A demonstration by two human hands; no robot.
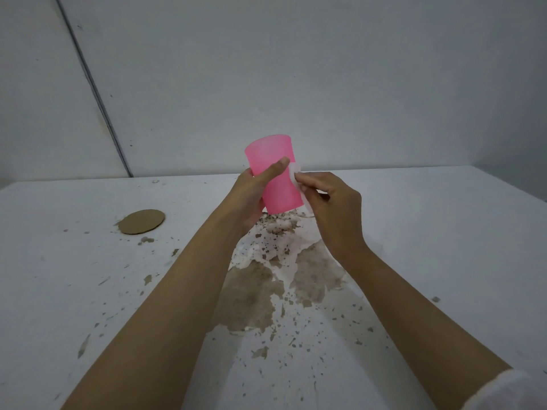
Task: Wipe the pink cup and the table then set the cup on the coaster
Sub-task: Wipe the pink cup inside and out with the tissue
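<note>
The left hand (pixel 251 199) curls its fingers round the cup (pixel 270 152), above the worktop (pixel 444 232). The right hand (pixel 334 208) pinches a white wipe (pixel 296 170), mostly hidden by its fingers, against the cup. The coaster (pixel 143 221) lies far left of them.

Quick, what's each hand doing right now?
Left hand: gripping the pink cup.
Right hand: pinching a white wipe against the cup.

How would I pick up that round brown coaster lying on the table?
Probably by its near edge, coming from above with a thumb-and-finger pinch. The coaster is a thin disc lying flat on the table, so there is no side to wrap a hand round. A fingertip would have to lift the rim first.
</note>
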